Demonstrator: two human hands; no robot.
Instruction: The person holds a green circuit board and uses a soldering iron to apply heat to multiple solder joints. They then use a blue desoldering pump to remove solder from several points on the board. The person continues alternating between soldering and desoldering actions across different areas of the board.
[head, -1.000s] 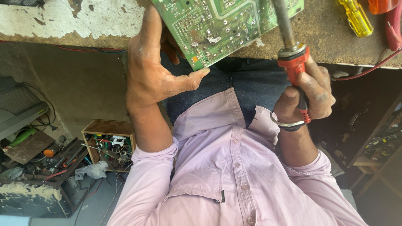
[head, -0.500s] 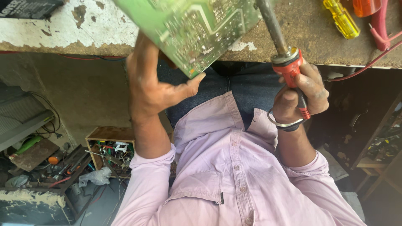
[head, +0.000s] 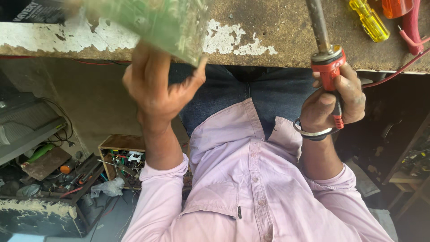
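Note:
My left hand (head: 156, 89) grips the lower edge of a green circuit board (head: 156, 22), which is blurred with motion over the worn workbench edge (head: 242, 45). My right hand (head: 331, 103) is closed around the red handle of a soldering iron (head: 326, 58); its metal shaft points up past the top of the frame, so the tip is hidden. A metal bangle sits on my right wrist. Both hands hover at the bench's front edge, above my lap, with pink sleeves and blue jeans below.
A yellow-handled screwdriver (head: 369, 20) and an orange-handled tool (head: 396, 6) lie on the bench at the top right beside red cable (head: 412, 31). On the floor to the left stand a wooden box of parts (head: 123, 159) and scattered electronic scrap (head: 45, 166).
My left hand has swung the circuit board to the left and it is now blurred. The soldering iron in my right hand has stayed about where it was.

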